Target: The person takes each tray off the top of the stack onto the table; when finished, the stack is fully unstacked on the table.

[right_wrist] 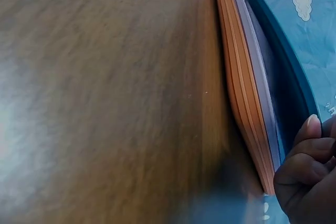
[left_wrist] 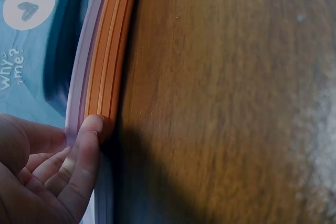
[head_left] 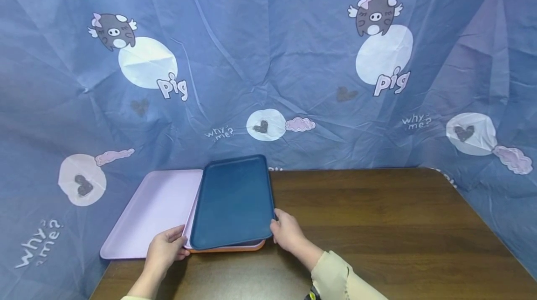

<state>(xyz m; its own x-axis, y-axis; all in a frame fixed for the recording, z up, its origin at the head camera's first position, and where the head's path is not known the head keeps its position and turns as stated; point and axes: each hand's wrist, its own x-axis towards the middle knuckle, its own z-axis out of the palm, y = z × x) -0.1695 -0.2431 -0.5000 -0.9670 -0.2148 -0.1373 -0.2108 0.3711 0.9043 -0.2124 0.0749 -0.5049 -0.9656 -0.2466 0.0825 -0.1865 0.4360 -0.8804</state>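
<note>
A dark blue tray [head_left: 235,202] lies tilted over a stack, its right side raised. My right hand [head_left: 289,232] grips that tray by its near right edge; in the right wrist view a gap shows beneath its rim. Under it comes a lilac tray [right_wrist: 254,51], and below that several orange trays [right_wrist: 236,72]. My left hand [head_left: 164,249] pinches the stack's near left corner. The left wrist view has its thumb at the lilac rim and fingertips on the orange edges. A separate lilac tray [head_left: 159,207] lies to the left, partly behind the left hand.
The stack stands on a brown wooden table [head_left: 377,225], whose surface extends to the right. A blue patterned cloth [head_left: 268,57] hangs behind the table and along both sides, close to the trays' far edges.
</note>
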